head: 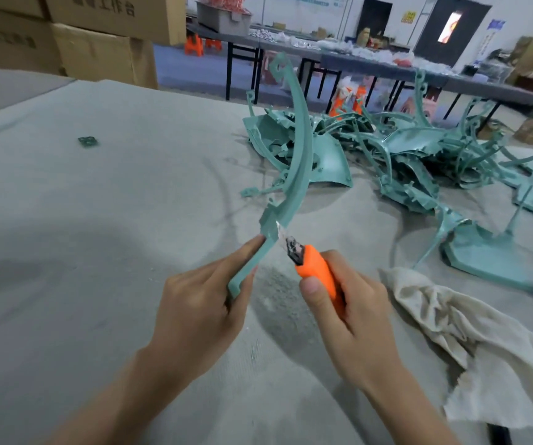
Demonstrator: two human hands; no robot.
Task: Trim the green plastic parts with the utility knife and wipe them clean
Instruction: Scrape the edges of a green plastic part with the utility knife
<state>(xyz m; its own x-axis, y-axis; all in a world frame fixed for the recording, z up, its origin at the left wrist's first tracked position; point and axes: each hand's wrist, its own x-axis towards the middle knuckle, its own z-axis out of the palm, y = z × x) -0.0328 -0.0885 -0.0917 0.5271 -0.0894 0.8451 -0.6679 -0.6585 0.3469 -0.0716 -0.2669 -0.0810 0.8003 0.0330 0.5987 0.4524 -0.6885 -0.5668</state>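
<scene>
My left hand (201, 300) grips the lower end of a long curved green plastic part (300, 149), which rises up and away over the table. My right hand (348, 313) holds an orange utility knife (318, 274), thumb on its body. The knife's blade touches the part's edge just above my left fingertips. A pile of green plastic parts (412, 155) lies on the table at the right. A crumpled off-white cloth (470, 335) lies to the right of my right hand.
The grey fabric-covered table (98, 220) carries a small green scrap (88, 141) at the left. Cardboard boxes (98, 43) stand at the back left. Long dark tables (371, 67) with clutter run across the background.
</scene>
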